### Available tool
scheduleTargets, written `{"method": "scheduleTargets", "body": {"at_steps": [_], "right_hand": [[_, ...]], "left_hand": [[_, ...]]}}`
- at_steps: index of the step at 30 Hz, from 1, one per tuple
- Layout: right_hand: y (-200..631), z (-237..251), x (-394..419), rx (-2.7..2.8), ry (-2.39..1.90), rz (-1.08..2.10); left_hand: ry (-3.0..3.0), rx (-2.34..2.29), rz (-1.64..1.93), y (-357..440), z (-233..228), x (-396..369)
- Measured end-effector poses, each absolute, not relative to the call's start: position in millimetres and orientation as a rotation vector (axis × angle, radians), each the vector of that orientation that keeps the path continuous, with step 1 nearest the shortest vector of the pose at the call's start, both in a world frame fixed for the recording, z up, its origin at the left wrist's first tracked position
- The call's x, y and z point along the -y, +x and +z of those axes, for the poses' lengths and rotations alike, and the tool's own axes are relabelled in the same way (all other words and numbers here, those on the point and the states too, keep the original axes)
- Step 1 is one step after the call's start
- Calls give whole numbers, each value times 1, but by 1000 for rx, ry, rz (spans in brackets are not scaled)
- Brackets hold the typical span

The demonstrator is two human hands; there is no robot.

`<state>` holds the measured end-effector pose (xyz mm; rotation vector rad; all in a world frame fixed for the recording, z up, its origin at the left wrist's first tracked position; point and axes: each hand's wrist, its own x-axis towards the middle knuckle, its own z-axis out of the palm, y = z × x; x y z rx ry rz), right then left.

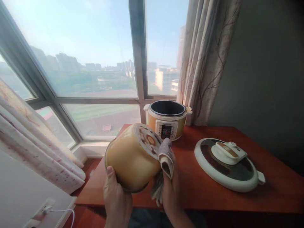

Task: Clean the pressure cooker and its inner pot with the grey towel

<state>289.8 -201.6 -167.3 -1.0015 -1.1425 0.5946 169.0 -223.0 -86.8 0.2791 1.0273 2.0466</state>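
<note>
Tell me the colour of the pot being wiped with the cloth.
The inner pot is pale yellowish-tan, with brown stains on its base, seen in the head view.

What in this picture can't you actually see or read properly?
- Inside of the inner pot: head view, its opening faces away.
- Right hand: mostly covered by the cloth.
- Panel labels on the cooker: too small.
- Socket and cable: cut off by the bottom edge.
- Left hand: wrist cut off.

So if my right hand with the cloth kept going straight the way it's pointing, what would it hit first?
Probably the cooker base: the right hand points up and away, along the inner pot it wipes with the cloth. Depth is hard to judge.
</note>
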Motion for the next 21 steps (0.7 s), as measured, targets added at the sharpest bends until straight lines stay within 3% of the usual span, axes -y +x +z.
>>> {"method": "scheduleTargets", "body": {"at_steps": [6,11,17,21], "right_hand": [[289,-125,230,1631,-950,101],[297,-73,223,1942,-824,-68],[306,-25,176,1988,-728,197],[310,-33,124,1894,-673,367]], "left_hand": [[268,-1048,1990,177,-86,227],[274,-1035,1925,177,-91,228],[347,-1018,1912,167,-94,227],[349,-1036,1873,152,-99,227]]}}
